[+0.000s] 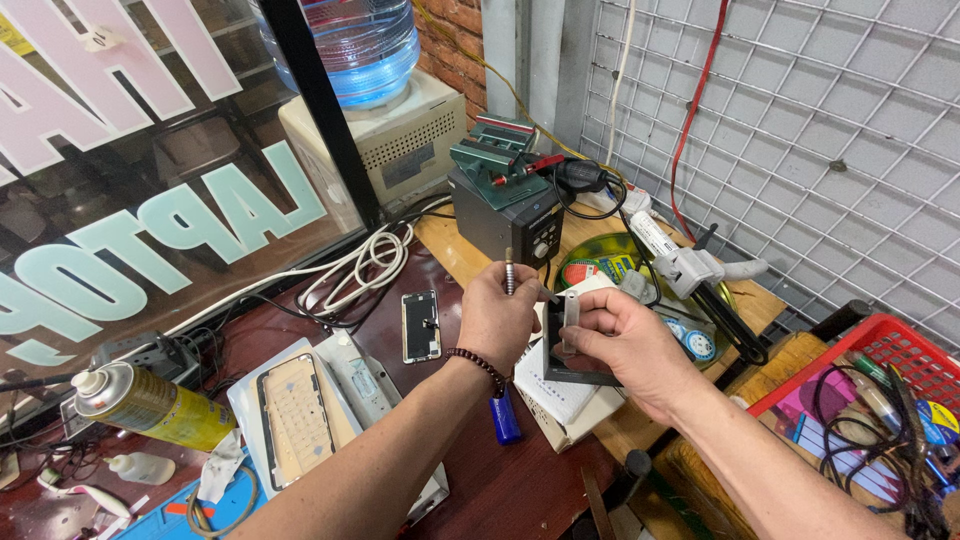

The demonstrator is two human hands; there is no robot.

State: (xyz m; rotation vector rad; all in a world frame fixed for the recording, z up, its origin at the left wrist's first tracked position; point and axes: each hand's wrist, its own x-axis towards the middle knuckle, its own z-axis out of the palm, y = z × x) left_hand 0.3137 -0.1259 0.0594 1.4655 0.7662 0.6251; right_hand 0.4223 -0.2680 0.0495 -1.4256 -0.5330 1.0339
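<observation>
Two bare hands meet over a cluttered workbench. The left hand [497,312], a bead bracelet [478,364] on its wrist, pinches a thin tool [508,270] upright. The right hand [625,340] grips a small dark frame [560,350]. A blue lighter [505,415] lies below; a phone screen [421,326] lies left.

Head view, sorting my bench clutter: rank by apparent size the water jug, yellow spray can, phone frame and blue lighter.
1. Water jug, though cut off at the top.
2. Phone frame and yellow spray can: look alike, so unranked.
3. Blue lighter, clearly smallest.
</observation>
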